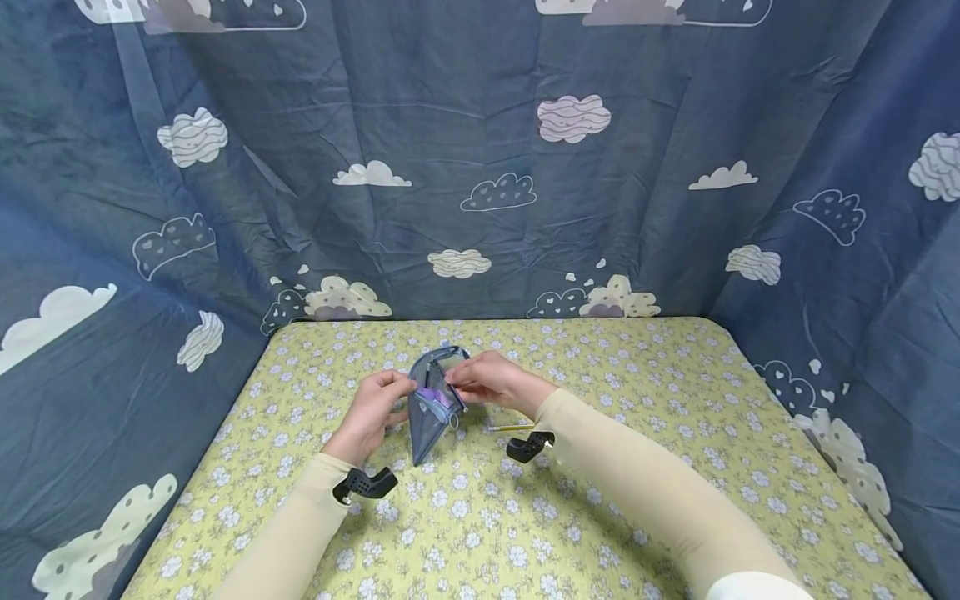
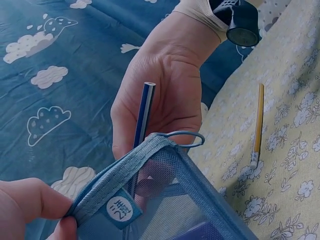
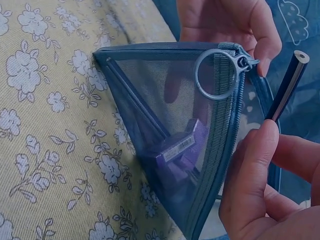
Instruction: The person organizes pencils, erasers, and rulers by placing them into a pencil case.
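A blue mesh zip pouch [image 1: 425,427] stands tilted on the table, its zip undone. My left hand [image 1: 371,410] pinches the edge of its mouth between thumb and finger, beside a small round label [image 2: 120,209]. Between thumb and fingers, my right hand [image 1: 491,379] holds a blue-and-silver striped pencil [image 3: 287,87] at the opening, its flat end sticking up past the rim. Through the mesh in the right wrist view show a purple item [image 3: 175,157] with a barcode sticker and a dark slender stick [image 3: 137,100]. A ring pull [image 3: 200,75] hangs from the zip.
A yellow pencil [image 1: 512,427] lies on the flowered tablecloth [image 1: 600,500] below the right wrist. Dark blue cloud-printed curtains [image 1: 450,100] hang behind the table and along both sides. Each wrist carries a black camera [image 1: 529,447].
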{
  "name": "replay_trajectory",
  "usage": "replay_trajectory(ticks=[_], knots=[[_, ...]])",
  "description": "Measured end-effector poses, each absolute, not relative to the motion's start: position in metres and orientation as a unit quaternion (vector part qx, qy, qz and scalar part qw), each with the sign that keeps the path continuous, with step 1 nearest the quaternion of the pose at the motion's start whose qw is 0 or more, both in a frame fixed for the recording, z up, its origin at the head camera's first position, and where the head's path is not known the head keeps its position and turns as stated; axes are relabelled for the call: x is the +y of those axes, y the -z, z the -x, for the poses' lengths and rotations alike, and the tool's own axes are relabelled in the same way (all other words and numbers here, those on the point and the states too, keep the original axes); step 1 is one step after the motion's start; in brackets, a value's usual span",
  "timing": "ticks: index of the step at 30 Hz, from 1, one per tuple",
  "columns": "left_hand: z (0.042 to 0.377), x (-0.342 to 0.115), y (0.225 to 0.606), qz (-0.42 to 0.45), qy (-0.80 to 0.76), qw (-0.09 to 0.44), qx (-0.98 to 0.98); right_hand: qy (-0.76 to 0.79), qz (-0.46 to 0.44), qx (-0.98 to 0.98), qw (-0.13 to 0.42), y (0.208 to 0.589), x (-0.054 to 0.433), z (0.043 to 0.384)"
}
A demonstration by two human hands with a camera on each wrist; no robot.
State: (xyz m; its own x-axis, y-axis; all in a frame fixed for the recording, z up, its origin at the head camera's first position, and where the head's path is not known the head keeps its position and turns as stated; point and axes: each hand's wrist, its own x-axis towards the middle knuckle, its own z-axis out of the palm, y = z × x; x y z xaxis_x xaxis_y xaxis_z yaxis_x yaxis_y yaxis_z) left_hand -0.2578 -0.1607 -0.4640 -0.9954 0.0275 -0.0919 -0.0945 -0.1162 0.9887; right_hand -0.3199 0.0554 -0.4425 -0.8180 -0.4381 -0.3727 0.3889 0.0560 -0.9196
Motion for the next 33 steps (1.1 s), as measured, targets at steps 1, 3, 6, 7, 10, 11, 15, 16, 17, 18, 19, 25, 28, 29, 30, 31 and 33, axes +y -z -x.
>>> replay_trajectory(ticks=[1, 3, 6, 7, 10, 11, 15, 16, 17, 18, 19, 25, 28, 29, 30, 31, 33], knots=[[0.258, -0.161, 0.464, 0.024, -0.747, 0.041, 0.663, 0.687, 0.016, 0.662, 0.298, 0.443, 0.054, 0.32], [0.258, -0.162, 0.464, 0.022, -0.747, 0.041, 0.663, 0.69, 0.011, 0.661, 0.295, 0.445, 0.052, 0.321], [0.258, -0.162, 0.464, 0.022, -0.749, 0.043, 0.661, 0.692, 0.007, 0.662, 0.289, 0.448, 0.049, 0.322], [0.258, -0.163, 0.464, 0.021, -0.748, 0.045, 0.662, 0.691, 0.008, 0.663, 0.287, 0.449, 0.048, 0.322], [0.258, -0.163, 0.464, 0.02, -0.748, 0.051, 0.661, 0.689, 0.008, 0.666, 0.285, 0.451, 0.045, 0.321], [0.258, -0.164, 0.464, 0.019, -0.749, 0.053, 0.66, 0.688, 0.008, 0.668, 0.284, 0.451, 0.044, 0.32], [0.258, -0.164, 0.464, 0.017, -0.752, 0.058, 0.656, 0.685, 0.011, 0.672, 0.282, 0.452, 0.044, 0.321], [0.258, -0.163, 0.464, 0.017, -0.753, 0.058, 0.655, 0.684, 0.011, 0.673, 0.28, 0.453, 0.044, 0.322], [0.258, -0.163, 0.463, 0.018, -0.755, 0.058, 0.653, 0.683, 0.01, 0.676, 0.277, 0.453, 0.044, 0.322], [0.258, -0.163, 0.463, 0.018, -0.756, 0.058, 0.652, 0.682, 0.008, 0.678, 0.274, 0.454, 0.044, 0.323], [0.258, -0.163, 0.463, 0.019, -0.757, 0.059, 0.651, 0.682, 0.007, 0.68, 0.271, 0.454, 0.044, 0.323], [0.26, -0.163, 0.463, 0.027, -0.758, 0.058, 0.649, 0.689, 0.009, 0.677, 0.256, 0.457, 0.037, 0.326], [0.26, -0.163, 0.462, 0.028, -0.756, 0.059, 0.651, 0.689, 0.011, 0.678, 0.255, 0.459, 0.033, 0.327], [0.26, -0.162, 0.462, 0.03, -0.756, 0.059, 0.651, 0.687, 0.013, 0.68, 0.254, 0.46, 0.033, 0.327], [0.26, -0.162, 0.462, 0.034, -0.756, 0.06, 0.651, 0.684, 0.015, 0.684, 0.253, 0.46, 0.033, 0.327], [0.26, -0.162, 0.462, 0.039, -0.757, 0.06, 0.649, 0.679, 0.017, 0.69, 0.251, 0.459, 0.033, 0.327], [0.26, -0.163, 0.461, 0.052, -0.759, 0.057, 0.646, 0.665, 0.027, 0.705, 0.244, 0.457, 0.035, 0.326]])
